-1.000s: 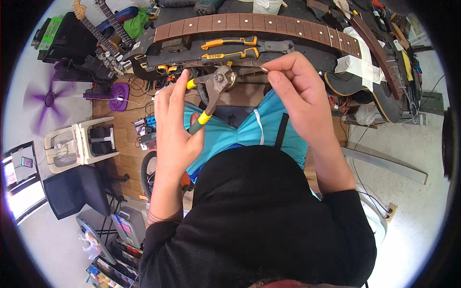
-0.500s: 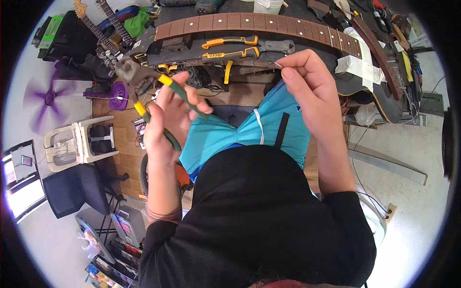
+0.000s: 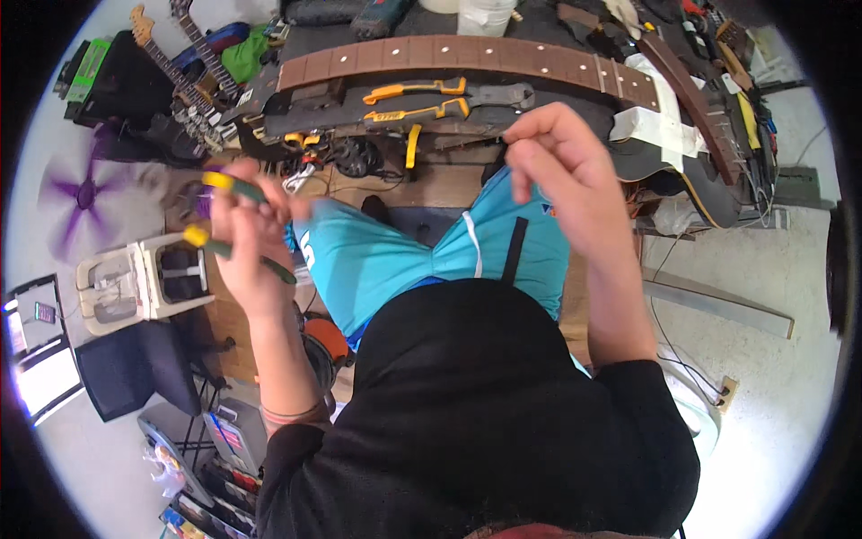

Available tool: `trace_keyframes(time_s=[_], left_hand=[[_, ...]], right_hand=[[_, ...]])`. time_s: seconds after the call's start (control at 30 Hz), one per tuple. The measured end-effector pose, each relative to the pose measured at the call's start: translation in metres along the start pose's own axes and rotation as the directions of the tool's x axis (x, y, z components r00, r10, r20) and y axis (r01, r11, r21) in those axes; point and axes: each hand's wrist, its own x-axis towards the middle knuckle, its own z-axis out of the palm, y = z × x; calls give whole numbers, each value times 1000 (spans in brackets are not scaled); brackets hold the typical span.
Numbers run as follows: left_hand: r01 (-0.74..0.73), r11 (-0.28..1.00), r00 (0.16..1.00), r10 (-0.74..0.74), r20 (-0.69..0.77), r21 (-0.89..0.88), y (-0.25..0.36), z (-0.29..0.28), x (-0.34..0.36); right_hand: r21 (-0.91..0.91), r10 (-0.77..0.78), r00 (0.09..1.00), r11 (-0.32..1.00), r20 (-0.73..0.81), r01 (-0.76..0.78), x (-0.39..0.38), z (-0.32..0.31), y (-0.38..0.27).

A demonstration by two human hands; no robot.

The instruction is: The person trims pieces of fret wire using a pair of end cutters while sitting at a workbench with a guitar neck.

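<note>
My left hand (image 3: 242, 238) is closed loosely around hand nippers with green and yellow handles (image 3: 235, 187). The two handles stand apart; motion smears the hand and the metal head. On the other side, my right hand (image 3: 561, 171) is raised over my lap with thumb and fingertips drawn together. Whatever is in that pinch is too small to make out. Ahead of the hands, a guitar neck with a brown fretboard (image 3: 485, 54) lies across the bench. Two yellow-handled cutting tools (image 3: 417, 112) lie just on the near side of it.
A dark guitar body (image 3: 709, 193) with white tape (image 3: 660, 130) is at the bench's right. Another fretted neck (image 3: 691, 85) lies beside it. At left are a purple fan (image 3: 85, 193), a white plastic chair (image 3: 108, 287) and guitars (image 3: 171, 63). A yellow clamp-like piece (image 3: 412, 146) hangs at the bench edge.
My left hand has moved left with the nippers, which have turned. My right hand stays in nearly the same place; the thin sliver seen earlier at its fingertips no longer shows clearly.
</note>
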Motion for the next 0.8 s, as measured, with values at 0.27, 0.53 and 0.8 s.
trace_keyframes(time_s=[0.27, 0.53, 0.8], left_hand=[[-138, 684, 982, 0, 189, 717, -29, 6, -33], [-245, 634, 964, 78, 255, 734, -26, 18, -28], [-269, 599, 960, 101, 262, 754, -21, 23, -27]], right_hand=[[158, 30, 996, 987, 82, -43, 2, 19, 1], [49, 28, 1000, 998, -1, -28, -1, 23, -4], [-106, -26, 1000, 994, 3, 26, -1, 20, -2]])
